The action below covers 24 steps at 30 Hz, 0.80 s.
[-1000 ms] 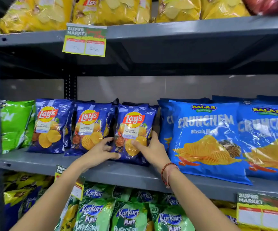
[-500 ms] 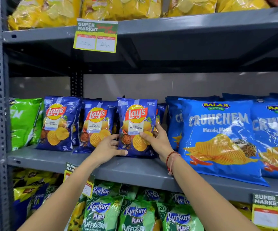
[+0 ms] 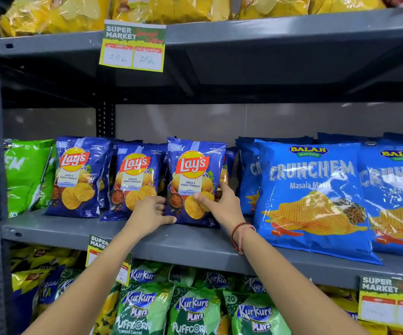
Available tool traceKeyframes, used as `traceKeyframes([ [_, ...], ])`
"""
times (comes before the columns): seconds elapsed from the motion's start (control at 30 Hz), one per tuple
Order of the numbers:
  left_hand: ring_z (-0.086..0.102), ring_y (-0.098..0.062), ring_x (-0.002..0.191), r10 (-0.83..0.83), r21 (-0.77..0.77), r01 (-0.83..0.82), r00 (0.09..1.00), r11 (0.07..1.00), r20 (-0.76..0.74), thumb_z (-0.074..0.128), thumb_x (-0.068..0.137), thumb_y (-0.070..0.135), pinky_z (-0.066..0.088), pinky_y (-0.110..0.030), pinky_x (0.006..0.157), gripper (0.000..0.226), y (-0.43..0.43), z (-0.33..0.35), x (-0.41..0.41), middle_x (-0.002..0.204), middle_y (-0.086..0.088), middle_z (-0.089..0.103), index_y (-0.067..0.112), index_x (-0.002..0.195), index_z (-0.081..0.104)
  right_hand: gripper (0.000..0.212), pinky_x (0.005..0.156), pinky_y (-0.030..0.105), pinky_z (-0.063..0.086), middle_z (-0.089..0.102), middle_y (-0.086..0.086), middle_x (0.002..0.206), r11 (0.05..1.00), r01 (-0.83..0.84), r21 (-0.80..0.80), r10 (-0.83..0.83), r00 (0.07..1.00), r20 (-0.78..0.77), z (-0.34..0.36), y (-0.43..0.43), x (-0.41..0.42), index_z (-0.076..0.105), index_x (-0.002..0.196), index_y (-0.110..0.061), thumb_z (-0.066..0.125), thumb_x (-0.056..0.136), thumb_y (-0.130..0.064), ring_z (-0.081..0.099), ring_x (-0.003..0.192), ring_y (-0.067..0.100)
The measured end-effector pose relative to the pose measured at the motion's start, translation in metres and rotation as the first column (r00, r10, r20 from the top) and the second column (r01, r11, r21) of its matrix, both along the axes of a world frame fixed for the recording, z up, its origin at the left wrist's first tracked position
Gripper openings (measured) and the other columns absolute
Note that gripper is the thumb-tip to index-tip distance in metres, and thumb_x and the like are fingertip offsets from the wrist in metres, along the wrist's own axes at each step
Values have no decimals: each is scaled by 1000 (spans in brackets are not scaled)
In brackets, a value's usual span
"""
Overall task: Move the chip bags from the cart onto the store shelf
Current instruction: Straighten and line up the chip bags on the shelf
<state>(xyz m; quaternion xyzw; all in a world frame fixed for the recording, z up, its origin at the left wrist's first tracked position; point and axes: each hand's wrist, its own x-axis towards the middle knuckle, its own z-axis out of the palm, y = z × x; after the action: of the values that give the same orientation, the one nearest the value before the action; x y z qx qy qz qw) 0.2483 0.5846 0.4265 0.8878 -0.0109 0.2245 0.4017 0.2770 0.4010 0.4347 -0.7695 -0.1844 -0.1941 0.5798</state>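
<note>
Both hands, L (image 3: pixel 148 213) & R (image 3: pixel 222 205), grip Lay's bag (image 3: pixel 194 180); now upright on shelf (image 3: pixel 195 245).

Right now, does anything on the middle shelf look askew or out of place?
Nothing stands out. The dark blue Lay's bag held by the left hand and right hand stands upright on the grey metal shelf, in line with its neighbours.

Both bare forearms are extended forward and upward. The left hand (image 3: pixel 150 212) is cupped with fingers curled; the right hand (image 3: pixel 222 205) is closed in a grip, thumb in front.
</note>
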Motion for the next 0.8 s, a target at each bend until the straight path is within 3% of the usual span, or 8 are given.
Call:
traceKeyframes([
  [0.2, 61, -28, 107, -24, -103, 30, 998, 994, 58, 80, 68, 11, 48, -32, 92, 69, -4, 7, -11, 124, -20, 60, -1, 129, 48, 56, 85, 23, 53, 67, 3, 119, 999, -1, 50, -2, 998, 61, 4, -2, -3, 53, 121, -15, 77, 74, -34, 62, 103, 12],
  [0.33, 60, -23, 104, 56, -104, -33, 973, 994, 225, 72, 77, 12, 45, -29, 87, 54, -14, 22, -27, 124, -15, 61, 3, 126, 52, 66, 93, 37, 53, 62, 7, 122, 994, 105, 15, -106, 981, 160, 7, -4, -16, 48, 128, -15, 75, 73, -40, 60, 111, 20],
  [0.47, 61, -14, 96, 110, -146, -40, 852, 988, 512, 68, 81, 15, 47, -20, 76, 34, -46, 45, -46, 112, -2, 66, 11, 114, 60, 56, 96, 34, 45, 59, 6, 120, 969, 246, -2, -223, 883, 412, 21, -34, -48, 49, 127, -13, 70, 80, -34, 54, 112, 20],
  [0.57, 62, -10, 93, 23, -144, 71, 826, 987, 563, 68, 81, 16, 45, -5, 63, 28, -87, 56, -50, 107, 2, 67, 15, 108, 62, 45, 92, 22, 37, 59, 4, 117, 914, 392, 102, -385, 765, 516, 32, -81, -70, 54, 122, -12, 66, 84, -31, 52, 112, 19],
  [0.63, 60, -8, 94, -86, -99, 165, 836, 981, 542, 70, 80, 21, 43, -2, 68, 35, -118, 58, -47, 114, 1, 64, 15, 113, 60, 44, 91, 23, 33, 59, 8, 117, 825, 541, 164, -536, 658, 529, 34, -120, -74, 55, 121, -9, 63, 85, -33, 51, 113, 25],
  [0.7, 55, -12, 109, -218, -67, 275, 868, 959, 445, 70, 79, 32, 43, -13, 87, 56, -146, 54, -37, 130, -1, 55, 17, 128, 48, 51, 93, 28, 31, 58, 14, 119, 709, 681, 185, -669, 565, 484, 35, -158, -75, 54, 121, -6, 61, 84, -40, 49, 115, 32],
  [0.73, 49, -16, 119, -270, -87, 323, 887, 942, 374, 70, 77, 39, 41, -24, 97, 70, -158, 51, -31, 138, -3, 46, 18, 136, 39, 56, 95, 31, 31, 57, 16, 121, 668, 726, 163, -709, 553, 438, 35, -175, -75, 52, 123, -6, 61, 83, -44, 48, 116, 34],
  [0.8, 34, -21, 134, -331, -172, 370, 918, 913, 216, 69, 66, 60, 32, -41, 110, 100, -176, 45, -20, 150, -5, 29, 23, 145, 19, 67, 95, 38, 35, 56, 16, 123, 669, 738, 90, -725, 621, 297, 33, -201, -74, 48, 128, -7, 62, 81, -53, 48, 117, 35],
])
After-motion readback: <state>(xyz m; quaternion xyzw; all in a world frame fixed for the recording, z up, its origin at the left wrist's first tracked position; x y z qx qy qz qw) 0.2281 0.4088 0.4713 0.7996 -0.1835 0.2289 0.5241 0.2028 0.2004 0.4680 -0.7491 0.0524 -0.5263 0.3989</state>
